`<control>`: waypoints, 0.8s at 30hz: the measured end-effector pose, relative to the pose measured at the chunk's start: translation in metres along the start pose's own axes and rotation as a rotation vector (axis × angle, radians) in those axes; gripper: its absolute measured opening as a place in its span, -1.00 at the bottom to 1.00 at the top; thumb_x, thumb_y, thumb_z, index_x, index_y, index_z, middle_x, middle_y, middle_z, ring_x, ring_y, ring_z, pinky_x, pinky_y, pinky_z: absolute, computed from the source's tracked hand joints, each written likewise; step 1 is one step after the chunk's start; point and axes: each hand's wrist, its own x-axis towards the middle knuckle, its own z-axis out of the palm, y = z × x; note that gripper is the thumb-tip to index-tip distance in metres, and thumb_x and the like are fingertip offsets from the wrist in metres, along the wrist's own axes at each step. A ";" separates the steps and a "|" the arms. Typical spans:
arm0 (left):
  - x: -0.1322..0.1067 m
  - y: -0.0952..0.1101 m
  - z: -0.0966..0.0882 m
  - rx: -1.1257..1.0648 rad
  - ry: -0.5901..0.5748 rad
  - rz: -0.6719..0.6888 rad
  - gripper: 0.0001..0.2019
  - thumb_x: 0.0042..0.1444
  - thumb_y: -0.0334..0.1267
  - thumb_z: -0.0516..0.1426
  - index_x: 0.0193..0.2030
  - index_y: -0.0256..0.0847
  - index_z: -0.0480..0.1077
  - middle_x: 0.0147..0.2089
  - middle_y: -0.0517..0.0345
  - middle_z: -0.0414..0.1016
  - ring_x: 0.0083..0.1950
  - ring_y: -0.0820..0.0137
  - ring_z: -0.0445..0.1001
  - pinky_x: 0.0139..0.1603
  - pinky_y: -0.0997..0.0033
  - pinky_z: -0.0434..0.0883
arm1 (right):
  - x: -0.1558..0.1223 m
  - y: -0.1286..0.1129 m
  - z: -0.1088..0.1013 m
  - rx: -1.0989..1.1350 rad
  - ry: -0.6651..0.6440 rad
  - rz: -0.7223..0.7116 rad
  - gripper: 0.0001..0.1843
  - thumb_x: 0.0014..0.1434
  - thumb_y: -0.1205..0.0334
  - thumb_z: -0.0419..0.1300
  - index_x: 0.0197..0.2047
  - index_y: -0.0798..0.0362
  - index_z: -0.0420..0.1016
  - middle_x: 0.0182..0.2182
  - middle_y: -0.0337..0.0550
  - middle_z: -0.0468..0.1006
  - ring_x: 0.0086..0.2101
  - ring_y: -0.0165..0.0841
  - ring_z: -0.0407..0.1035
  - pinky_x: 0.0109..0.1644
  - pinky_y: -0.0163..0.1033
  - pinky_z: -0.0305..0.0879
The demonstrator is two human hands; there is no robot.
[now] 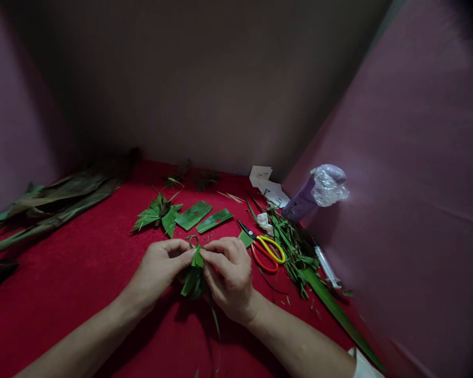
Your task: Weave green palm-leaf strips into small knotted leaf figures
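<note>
A folded bundle of green leaf pieces (193, 282) is pinched between my two hands above the red cloth (74, 278). My left hand (161, 262) grips its upper left side with thumb and fingers. From the right, my right hand (228, 273) pinches the top of the same bundle. A thin curled strip stands up at the fingertips, and a narrow strip trails below. Just beyond lie two cut leaf pieces, one a wide leaf piece (194, 215), the other a narrow leaf piece (215, 220). A fan-shaped leaf cluster (157, 214) rests left of them.
Scissors with red and yellow handles (268, 252) lie right of my hands. Beyond them are leaf scraps (294, 247), a long green leaf (335, 304), a purple container (301, 202) with clear plastic, and white papers (270, 189). Large dried leaves (63, 199) lie at left. Walls enclose the sides.
</note>
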 end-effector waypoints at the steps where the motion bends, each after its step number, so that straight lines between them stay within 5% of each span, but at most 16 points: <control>1: 0.000 0.000 0.000 -0.007 -0.010 0.003 -0.82 -0.16 -0.21 0.26 -0.51 -0.26 0.39 -0.58 0.30 0.34 -0.55 0.53 0.25 -0.53 0.55 0.21 | 0.000 0.000 0.000 -0.015 0.004 -0.007 -0.77 0.10 0.37 0.15 -0.15 -0.02 0.44 -0.26 -0.13 0.49 -0.25 -0.29 0.30 -0.17 -0.13 0.16; 8: -0.003 0.004 -0.001 0.014 -0.049 0.020 -0.79 -0.10 -0.16 0.24 -0.43 -0.28 0.43 -0.54 0.26 0.36 -0.52 0.52 0.27 -0.51 0.54 0.23 | 0.000 0.002 -0.001 -0.007 0.042 0.014 -0.78 0.09 0.36 0.15 -0.17 -0.02 0.46 -0.25 -0.13 0.48 -0.24 -0.30 0.31 -0.15 -0.14 0.18; 19: -0.002 0.001 0.002 0.122 -0.008 0.013 -0.78 -0.10 -0.15 0.24 -0.48 -0.29 0.42 -0.55 0.26 0.39 -0.52 0.51 0.30 -0.49 0.53 0.23 | 0.001 0.011 0.008 0.272 0.047 0.515 -0.86 0.16 0.23 0.11 -0.42 0.05 0.39 -0.48 -0.25 0.42 -0.40 -0.40 0.28 -0.28 -0.29 0.17; 24: -0.003 0.001 0.002 0.127 0.001 0.002 -0.79 -0.10 -0.15 0.23 -0.49 -0.29 0.41 -0.58 0.27 0.37 -0.54 0.50 0.29 -0.52 0.53 0.24 | 0.002 0.011 0.008 0.295 0.038 0.503 -0.85 0.16 0.23 0.12 -0.43 0.05 0.39 -0.49 -0.25 0.40 -0.41 -0.40 0.26 -0.29 -0.30 0.16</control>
